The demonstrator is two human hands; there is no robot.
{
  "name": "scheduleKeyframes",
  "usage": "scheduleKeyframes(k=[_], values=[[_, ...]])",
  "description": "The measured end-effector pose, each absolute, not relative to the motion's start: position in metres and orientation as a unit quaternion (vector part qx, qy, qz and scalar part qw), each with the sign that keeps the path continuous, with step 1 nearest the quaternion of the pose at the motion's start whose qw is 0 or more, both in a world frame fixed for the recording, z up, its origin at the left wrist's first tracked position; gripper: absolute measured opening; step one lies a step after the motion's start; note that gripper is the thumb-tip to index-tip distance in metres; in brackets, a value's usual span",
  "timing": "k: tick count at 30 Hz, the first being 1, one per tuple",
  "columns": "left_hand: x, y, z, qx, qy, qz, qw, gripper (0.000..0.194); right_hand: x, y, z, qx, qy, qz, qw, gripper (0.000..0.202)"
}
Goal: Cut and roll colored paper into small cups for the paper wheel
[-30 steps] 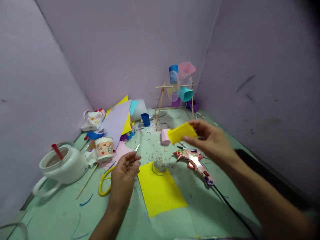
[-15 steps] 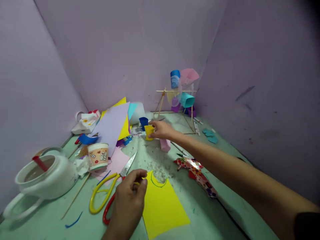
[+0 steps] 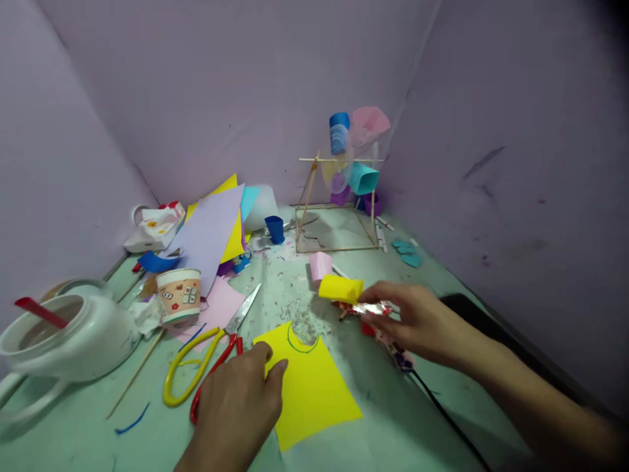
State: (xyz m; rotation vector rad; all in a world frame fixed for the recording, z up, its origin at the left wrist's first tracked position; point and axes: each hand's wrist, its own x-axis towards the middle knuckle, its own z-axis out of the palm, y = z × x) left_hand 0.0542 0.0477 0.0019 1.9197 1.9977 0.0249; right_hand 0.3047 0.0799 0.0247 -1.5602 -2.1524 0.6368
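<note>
Held by its end in my right hand (image 3: 410, 318) is a small yellow paper cup (image 3: 339, 288), tipped on its side. Behind and below that hand lies a glue gun (image 3: 393, 345) with a floral covering and a black cord. My left hand (image 3: 240, 400) is at the left edge of a yellow paper sheet (image 3: 314, 400); its thumb and forefinger are apart and nothing shows between them. The sheet has a rounded notch and a green curved line at its top. Scissors (image 3: 196, 367) with yellow and red handles lie beside my left hand. A pink paper cup (image 3: 321, 267) stands just behind the yellow one.
At the back right stands a stick frame (image 3: 307, 196) carrying a wheel of coloured cups. A blue paper cup (image 3: 275, 231) is left of it. Along the left are a white teapot (image 3: 93, 341), a printed paper cup (image 3: 179, 295) and stacked coloured paper (image 3: 211, 223). Walls close in the table.
My right hand has lifted the yellow paper cup from beside the blue one and brought it nearer and to the right, tipping it sideways. My left hand has shifted slightly left and down.
</note>
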Motion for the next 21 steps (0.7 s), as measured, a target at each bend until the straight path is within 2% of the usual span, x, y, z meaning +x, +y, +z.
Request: scheduleKeyframes(k=[2, 4, 8, 11, 14, 17, 21], values=[[0.057, 0.047, 0.003, 0.685, 0.705, -0.038, 0.177, 0.026, 0.306, 0.1, 0.018, -0.564, -0.753, 0.207, 0.268, 0.021], [0.057, 0.047, -0.001, 0.689, 0.705, -0.026, 0.165, 0.027, 0.306, 0.119, 0.016, -0.546, -0.735, 0.249, 0.315, 0.029], [0.053, 0.054, -0.01, 0.672, 0.697, 0.197, 0.155, 0.021, 0.292, 0.14, 0.021, -0.471, -0.739, 0.344, 0.336, 0.031], [0.065, 0.069, 0.0, 0.691, 0.636, 0.32, 0.125, 0.033, 0.275, 0.144, 0.029, -0.411, -0.726, 0.413, 0.364, 0.029], [0.097, 0.094, 0.016, 0.758, 0.608, 0.224, 0.079, 0.043, 0.263, 0.146, 0.037, -0.368, -0.694, 0.464, 0.41, 0.029], [0.131, 0.123, 0.017, 0.765, 0.613, 0.19, 0.049, 0.054, 0.256, 0.146, 0.046, -0.353, -0.677, 0.467, 0.446, 0.027], [0.15, 0.151, -0.001, 0.765, 0.62, 0.175, 0.012, 0.042, 0.26, 0.133, 0.065, -0.366, -0.685, 0.414, 0.475, 0.024]])
